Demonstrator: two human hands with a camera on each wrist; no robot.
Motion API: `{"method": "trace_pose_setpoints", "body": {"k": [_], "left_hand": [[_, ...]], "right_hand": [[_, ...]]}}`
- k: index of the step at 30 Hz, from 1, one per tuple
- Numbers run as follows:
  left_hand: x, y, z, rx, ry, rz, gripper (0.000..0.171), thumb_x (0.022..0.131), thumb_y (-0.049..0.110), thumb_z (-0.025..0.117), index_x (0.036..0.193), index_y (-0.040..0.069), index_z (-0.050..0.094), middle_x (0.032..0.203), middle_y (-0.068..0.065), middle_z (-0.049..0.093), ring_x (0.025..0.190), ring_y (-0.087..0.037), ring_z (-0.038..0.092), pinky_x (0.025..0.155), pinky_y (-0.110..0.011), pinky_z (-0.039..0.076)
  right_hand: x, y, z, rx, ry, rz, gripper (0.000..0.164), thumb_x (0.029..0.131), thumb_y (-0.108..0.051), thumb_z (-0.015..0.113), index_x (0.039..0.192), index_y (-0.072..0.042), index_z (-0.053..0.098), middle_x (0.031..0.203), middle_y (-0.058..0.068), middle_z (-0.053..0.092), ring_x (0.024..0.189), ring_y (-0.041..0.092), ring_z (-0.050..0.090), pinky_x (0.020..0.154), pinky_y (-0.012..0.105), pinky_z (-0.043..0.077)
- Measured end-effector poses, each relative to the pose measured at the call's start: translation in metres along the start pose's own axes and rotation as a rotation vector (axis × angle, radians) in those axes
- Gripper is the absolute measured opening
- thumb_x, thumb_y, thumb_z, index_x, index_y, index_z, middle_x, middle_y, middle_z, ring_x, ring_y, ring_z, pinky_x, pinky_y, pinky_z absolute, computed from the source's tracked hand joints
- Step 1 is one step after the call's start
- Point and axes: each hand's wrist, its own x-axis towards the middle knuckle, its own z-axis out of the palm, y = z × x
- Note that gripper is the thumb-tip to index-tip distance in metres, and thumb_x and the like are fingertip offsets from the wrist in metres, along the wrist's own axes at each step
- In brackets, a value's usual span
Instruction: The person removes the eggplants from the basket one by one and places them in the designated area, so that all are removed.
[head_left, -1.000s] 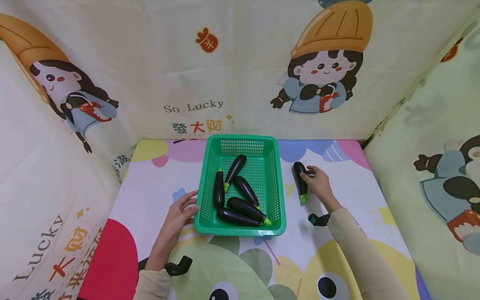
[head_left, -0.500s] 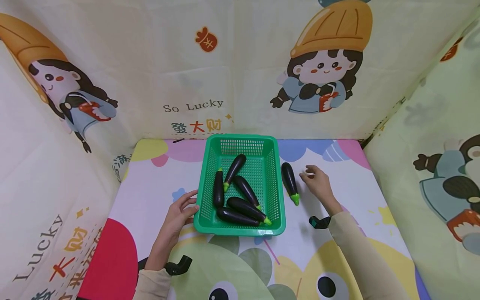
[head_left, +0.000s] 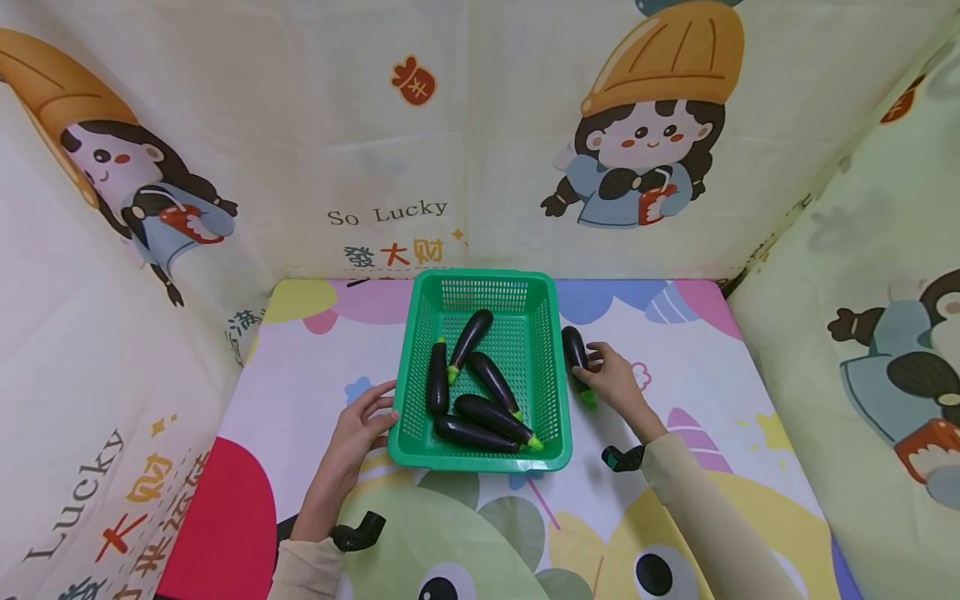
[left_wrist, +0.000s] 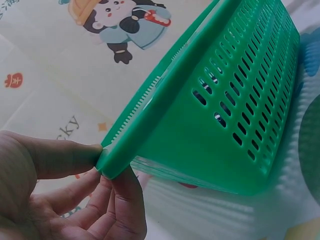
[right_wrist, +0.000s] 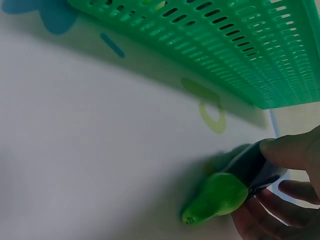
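Note:
A green perforated basket [head_left: 564, 400] stands mid-table with several dark purple eggplants [head_left: 491, 383] lying in it. The left hand [head_left: 362, 425] pinches the basket's left rim between thumb and fingers; the left wrist view shows the thumb [left_wrist: 70, 159] over the rim and the fingers beneath. Just outside the basket's right side, one more eggplant [head_left: 575, 348] points its green stem toward the near edge. The right hand [head_left: 613, 379] grips this eggplant from its right side. In the right wrist view its thumb and fingers sit around the dark body [right_wrist: 252, 170], the green stem [right_wrist: 215, 197] showing.
A colourful printed cloth [head_left: 690, 358] covers the table. Patterned fabric walls [head_left: 495, 167] enclose the back and both sides. A black wrist camera [head_left: 358, 532] sits on the left wrist and another device [head_left: 622, 457] on the right wrist.
The eggplant outside shifted left, closer to the basket, and lay free of the right hand half a second ago. The right hand followed left and grips it again. The left hand stayed put.

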Motion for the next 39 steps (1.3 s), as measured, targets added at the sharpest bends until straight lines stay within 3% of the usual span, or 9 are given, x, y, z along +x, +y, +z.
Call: {"method": "trace_pose_setpoints", "body": {"k": [7, 23, 39], "left_hand": [[0.0, -0.001, 0.0, -0.013, -0.002, 0.001, 0.055, 0.104, 0.014, 0.063, 0.157, 0.017, 0.047, 0.144, -0.024, 0.056, 0.096, -0.009, 0.073, 0.079, -0.026, 0.061], [0.002, -0.002, -0.001, -0.001, -0.004, 0.014, 0.055, 0.104, 0.013, 0.063, 0.156, 0.017, 0.048, 0.139, -0.021, 0.06, 0.096, -0.01, 0.074, 0.078, -0.028, 0.062], [0.002, -0.002, -0.001, 0.007, -0.012, 0.017, 0.055, 0.104, 0.013, 0.061, 0.157, 0.016, 0.046, 0.142, -0.023, 0.059, 0.096, -0.011, 0.074, 0.079, -0.028, 0.062]], "right_hand": [[-0.002, 0.001, 0.002, 0.022, 0.003, 0.026, 0.057, 0.099, -0.019, 0.069, 0.147, 0.004, 0.048, 0.133, 0.031, 0.064, 0.121, 0.045, 0.067, 0.1, 0.054, 0.056], [0.001, 0.011, -0.028, -0.004, 0.12, 0.032, 0.057, 0.099, -0.018, 0.067, 0.146, 0.008, 0.047, 0.134, 0.035, 0.062, 0.118, 0.048, 0.066, 0.098, 0.055, 0.056], [0.001, 0.021, -0.026, -0.019, 0.081, 0.07, 0.059, 0.101, -0.019, 0.065, 0.148, 0.009, 0.044, 0.136, 0.036, 0.059, 0.122, 0.049, 0.063, 0.1, 0.056, 0.054]]}}
